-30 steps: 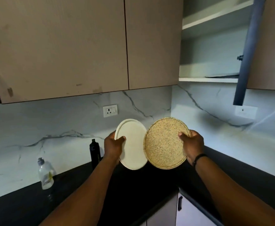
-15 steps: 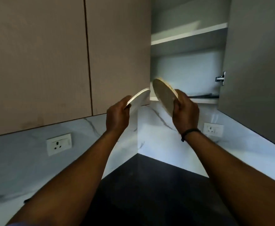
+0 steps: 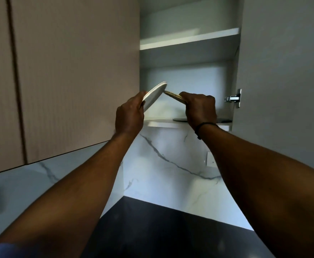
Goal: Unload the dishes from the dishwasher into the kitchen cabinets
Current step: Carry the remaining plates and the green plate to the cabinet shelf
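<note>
Left hand clamped on white plate, tilted, centre frame. Right hand clamped on speckled plate, rims touching, before open cabinet, above lower shelf.

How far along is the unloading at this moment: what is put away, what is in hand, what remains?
Done: one flat dark dish already lies on the lower shelf of the open cabinet. In hand: the left hand holds a white plate, the right hand a speckled plate, both raised before that shelf, edges meeting. Left: setting both down. The dishwasher is out of view.
</note>
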